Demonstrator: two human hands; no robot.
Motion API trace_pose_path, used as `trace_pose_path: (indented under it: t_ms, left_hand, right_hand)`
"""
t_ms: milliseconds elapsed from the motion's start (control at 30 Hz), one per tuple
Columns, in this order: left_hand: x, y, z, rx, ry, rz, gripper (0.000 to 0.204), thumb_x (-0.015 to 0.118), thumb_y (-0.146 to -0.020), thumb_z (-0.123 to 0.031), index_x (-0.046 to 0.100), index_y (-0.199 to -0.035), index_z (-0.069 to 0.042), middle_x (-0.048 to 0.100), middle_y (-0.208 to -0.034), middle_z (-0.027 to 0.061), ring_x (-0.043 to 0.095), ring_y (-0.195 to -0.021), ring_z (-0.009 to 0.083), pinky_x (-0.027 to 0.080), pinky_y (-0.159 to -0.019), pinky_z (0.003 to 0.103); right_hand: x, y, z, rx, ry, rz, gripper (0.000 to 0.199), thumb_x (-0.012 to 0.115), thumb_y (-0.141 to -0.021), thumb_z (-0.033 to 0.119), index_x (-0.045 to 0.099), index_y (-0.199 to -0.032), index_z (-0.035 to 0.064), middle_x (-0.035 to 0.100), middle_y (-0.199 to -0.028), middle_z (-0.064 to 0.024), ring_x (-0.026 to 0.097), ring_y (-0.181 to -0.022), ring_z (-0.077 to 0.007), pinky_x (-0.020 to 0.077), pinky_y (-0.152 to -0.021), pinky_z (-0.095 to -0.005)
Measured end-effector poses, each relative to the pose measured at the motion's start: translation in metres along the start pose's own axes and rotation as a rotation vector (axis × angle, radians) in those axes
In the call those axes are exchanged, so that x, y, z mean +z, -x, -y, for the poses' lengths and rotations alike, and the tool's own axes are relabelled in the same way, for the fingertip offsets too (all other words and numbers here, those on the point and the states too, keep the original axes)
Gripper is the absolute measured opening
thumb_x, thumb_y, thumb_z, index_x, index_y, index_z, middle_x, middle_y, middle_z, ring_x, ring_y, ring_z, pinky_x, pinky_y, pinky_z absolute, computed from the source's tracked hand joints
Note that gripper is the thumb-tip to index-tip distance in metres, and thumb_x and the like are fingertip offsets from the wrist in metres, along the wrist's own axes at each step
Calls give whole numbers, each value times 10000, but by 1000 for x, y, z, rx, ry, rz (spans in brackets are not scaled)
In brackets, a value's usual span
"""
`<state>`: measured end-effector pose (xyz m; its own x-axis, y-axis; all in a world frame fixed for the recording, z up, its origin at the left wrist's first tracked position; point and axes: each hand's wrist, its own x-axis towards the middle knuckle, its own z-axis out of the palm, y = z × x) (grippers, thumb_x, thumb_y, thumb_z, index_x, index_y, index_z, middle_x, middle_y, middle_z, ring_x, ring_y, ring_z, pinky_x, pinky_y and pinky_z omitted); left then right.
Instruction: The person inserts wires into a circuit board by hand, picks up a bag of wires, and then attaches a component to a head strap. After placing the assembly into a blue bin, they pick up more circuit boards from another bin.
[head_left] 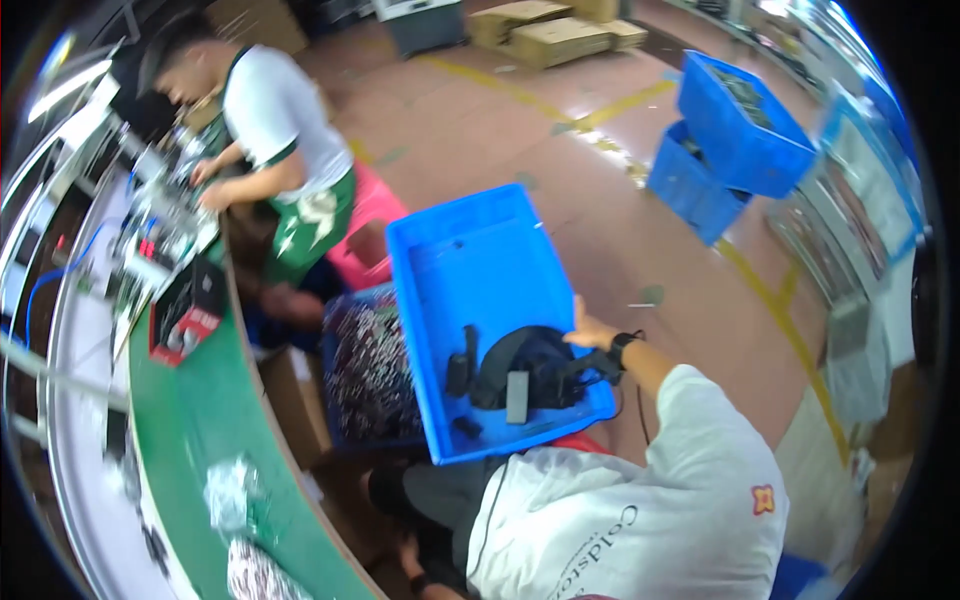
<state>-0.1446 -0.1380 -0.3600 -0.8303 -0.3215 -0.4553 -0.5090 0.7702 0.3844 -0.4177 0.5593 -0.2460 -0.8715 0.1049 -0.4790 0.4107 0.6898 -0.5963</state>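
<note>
The blue tray (480,268) may tip and spill its dark bundle (528,352) if the right hand (592,331) slips; remotely, I cannot tell whether that or the left hand (410,556) grips.

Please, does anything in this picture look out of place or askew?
Yes: at upper right, the upper blue crate sits askew on the lower blue crate, overhanging it rather than aligned. The fisheye lens may exaggerate the lean.
</note>
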Motion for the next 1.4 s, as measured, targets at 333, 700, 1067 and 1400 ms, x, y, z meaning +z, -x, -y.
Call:
trace_pose_path:
  t_ms: [333, 700, 1067, 1400]
  left_hand:
    - [-14, 23, -27, 44, 142, -4, 350, 592, -869, -335, 639, -1169, -160, 615, -1212, 91, 542, -1148, 278, 391, -1009, 377]
    - [-1, 34, -10, -89, 210, -167, 389, 607, -873, -374, 640, -1176, -132, 573, -1287, 119, 493, -1217, 320, 360, -1034, 396]
    - [-19, 54, -48, -195, 266, -107, 496, 578, -878, -433, 551, -1288, -155, 538, -1323, 140, 464, -1249, 340, 344, -1060, 411]
    - [-12, 51, -22, -87, 439, -157, 462, 669, -846, -289, 581, -1190, 6, 566, -1255, 190, 497, -1180, 300, 351, -1043, 398]
  right_hand:
    - [-5, 7, 21, -11, -11, -11, 1048, 640, -826, 229, -176, -1428, -34, 471, -1231, -404, 531, -1137, -448, 433, -962, -423]
    - [-3, 5, 39, 19, 50, -1, 1033, 622, -828, 196, -186, -1440, 0, 429, -1294, -391, 486, -1204, -434, 379, -1018, -415]
    - [-1, 8, 27, 23, 42, -18, 1014, 634, -822, 198, -136, -1450, -10, 460, -1268, -381, 514, -1167, -438, 421, -974, -428]
    - [-151, 0, -1, 117, 40, -303, 924, 568, -866, 479, 49, -1500, 52, 571, -1166, -325, 559, -1087, -430, 411, -953, -486]
